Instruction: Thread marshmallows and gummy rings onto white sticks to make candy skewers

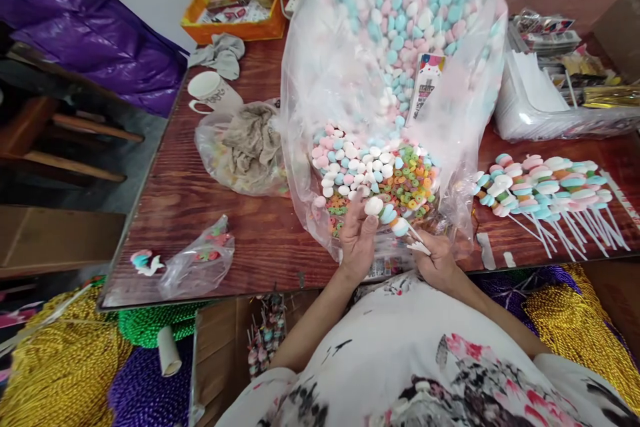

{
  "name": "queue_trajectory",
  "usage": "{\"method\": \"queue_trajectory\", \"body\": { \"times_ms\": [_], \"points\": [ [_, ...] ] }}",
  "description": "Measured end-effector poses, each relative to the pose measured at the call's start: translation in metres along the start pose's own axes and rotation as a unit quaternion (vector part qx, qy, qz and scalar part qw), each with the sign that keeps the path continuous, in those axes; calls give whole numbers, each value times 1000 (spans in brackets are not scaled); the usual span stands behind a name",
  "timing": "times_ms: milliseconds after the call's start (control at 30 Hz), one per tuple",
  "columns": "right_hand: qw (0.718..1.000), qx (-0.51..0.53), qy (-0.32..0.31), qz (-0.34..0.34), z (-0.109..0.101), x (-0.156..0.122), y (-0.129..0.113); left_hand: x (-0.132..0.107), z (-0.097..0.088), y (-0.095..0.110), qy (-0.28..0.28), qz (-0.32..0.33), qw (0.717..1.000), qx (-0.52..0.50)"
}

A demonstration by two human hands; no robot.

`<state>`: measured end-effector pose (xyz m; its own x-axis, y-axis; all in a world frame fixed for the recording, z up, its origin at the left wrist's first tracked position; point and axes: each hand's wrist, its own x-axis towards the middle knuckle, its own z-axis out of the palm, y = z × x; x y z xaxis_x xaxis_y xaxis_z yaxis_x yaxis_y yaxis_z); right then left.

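Note:
My right hand [435, 257] is closed on the white stick end of a candy skewer [388, 213], with other short white sticks [419, 247] between the same fingers. Pale blue, orange and white pieces are threaded along this skewer. At its far end my left hand [359, 240] pinches a white marshmallow [373, 205]; whether the stick has gone through it I cannot make out. Just beyond both hands lies a large clear plastic bag [320, 80], its mouth towards me. Loose marshmallows [350, 167] and small ring gummies [407, 183] lie at that mouth.
Threaded candy skewers [555, 183] lie piled on the right. Behind them stands a clear plastic tub [560, 123] with packets. On the left are a white mug [213, 92], a crumpled cloth [254, 137], a small plastic bag [200, 257] and an orange box [235, 30].

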<state>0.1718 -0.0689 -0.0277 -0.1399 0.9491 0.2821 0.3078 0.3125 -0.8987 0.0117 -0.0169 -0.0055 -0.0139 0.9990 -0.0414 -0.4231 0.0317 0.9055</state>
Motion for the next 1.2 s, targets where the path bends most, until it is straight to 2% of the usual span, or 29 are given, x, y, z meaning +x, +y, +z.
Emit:
{"method": "queue_trajectory", "body": {
  "times_ms": [100,200,333,467,567,633,767,867,967,1033,1100,1167,1200],
  "points": [
    [1000,-7,1,-5,1,3,-2,6,8,13,-8,-17,998,-59],
    [1000,-11,-5,-10,5,2,-2,8,19,19,-37,-84,993,-75],
    [1000,-2,-19,-25,12,-1,0,0,34,12,-32,-122,992,-26],
    [999,2,7,-46,19,-3,4,-8,42,3,-35,-110,993,19],
    [997,-21,25,-64,21,-1,4,-8,41,4,-42,-112,993,4],
    [998,-36,-1,-54,18,3,3,-4,37,8,-58,-127,990,-19],
    [997,-62,-39,-20,8,8,1,8,28,16,-49,-94,993,-52],
    [998,-52,-42,-15,6,7,-3,8,29,16,-47,-127,990,-42],
    [998,-52,-16,-20,-1,4,-9,4,35,9,-45,-168,984,-44],
    [996,-83,27,-27,-20,3,-13,5,36,7,-45,-163,984,-56],
    [982,-153,112,-12,-58,3,-14,12,32,10,-60,-149,985,-62],
    [944,-251,214,20,-115,-1,-10,22,23,17,-80,-134,987,-35],
    [906,-323,271,44,-147,-5,-8,27,18,20,-81,-122,989,-10]
  ]
}}
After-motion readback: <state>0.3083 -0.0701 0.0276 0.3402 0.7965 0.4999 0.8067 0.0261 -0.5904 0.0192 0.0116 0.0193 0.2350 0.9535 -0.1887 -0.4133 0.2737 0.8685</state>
